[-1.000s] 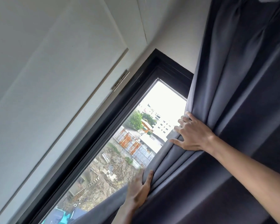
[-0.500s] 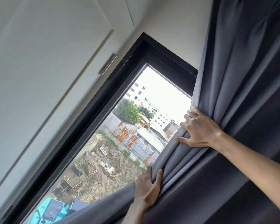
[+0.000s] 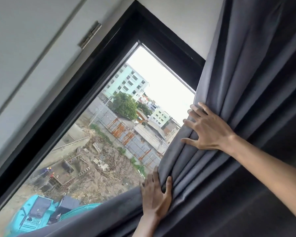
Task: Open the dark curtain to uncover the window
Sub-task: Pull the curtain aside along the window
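My left hand (image 3: 155, 195) at 6 o'clock, thumb and fingers (image 3: 151, 181) pinching the gathered edge of the dark grey pleated fabric curtain (image 3: 246, 86). My right hand (image 3: 208, 129) at 3 o'clock, fingers spread, pressed flat on the folds. Curtain bunched across 1 to 5 o'clock. Black-framed glass window (image 3: 126, 117) uncovered at centre. Metal hinge (image 3: 90, 35) at 11 o'clock on white panel (image 3: 24, 48).
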Action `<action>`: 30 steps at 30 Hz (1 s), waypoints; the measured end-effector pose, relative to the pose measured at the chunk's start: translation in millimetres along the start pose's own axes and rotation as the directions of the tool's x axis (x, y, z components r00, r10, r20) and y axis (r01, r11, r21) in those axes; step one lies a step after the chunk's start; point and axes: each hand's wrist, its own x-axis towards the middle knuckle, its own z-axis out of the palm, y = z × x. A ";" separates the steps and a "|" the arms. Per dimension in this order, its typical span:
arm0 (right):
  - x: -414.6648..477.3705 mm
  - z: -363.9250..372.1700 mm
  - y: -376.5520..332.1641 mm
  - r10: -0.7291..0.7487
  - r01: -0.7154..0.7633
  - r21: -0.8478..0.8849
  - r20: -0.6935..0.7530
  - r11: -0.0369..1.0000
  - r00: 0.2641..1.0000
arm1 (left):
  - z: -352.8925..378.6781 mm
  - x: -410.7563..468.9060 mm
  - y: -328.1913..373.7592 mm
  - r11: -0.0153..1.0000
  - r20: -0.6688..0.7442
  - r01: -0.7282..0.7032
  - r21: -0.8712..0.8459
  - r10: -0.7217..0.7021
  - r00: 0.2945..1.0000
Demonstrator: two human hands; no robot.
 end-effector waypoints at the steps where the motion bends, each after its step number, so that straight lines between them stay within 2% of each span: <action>1: 0.0 0.7 0.4 0.002 -0.002 -0.004 0.000 1.000 1.000 | 2.1 0.4 0.8 1.000 -0.007 -0.001 -0.009 0.001 1.000; 7: 1.9 4.3 -6.8 -0.006 0.006 -0.042 0.005 0.999 1.000 | 13.3 0.7 -2.7 0.995 0.046 0.034 -0.091 -0.030 0.999; 11: 6.9 0.0 -8.9 -0.004 0.003 -0.060 -0.023 0.998 1.000 | 10.5 3.0 -6.6 0.990 0.016 0.026 -0.141 -0.024 1.000; 17: -4.6 -0.6 -8.0 -0.015 0.013 -0.038 -0.052 0.999 0.999 | 7.5 -6.3 -5.4 0.990 -0.034 0.006 -0.140 -0.011 0.999; 30: -76.4 16.5 2.1 0.010 -0.010 0.008 -0.060 1.000 0.998 | 21.4 -56.5 23.2 0.995 -0.010 0.001 -0.098 -0.002 1.000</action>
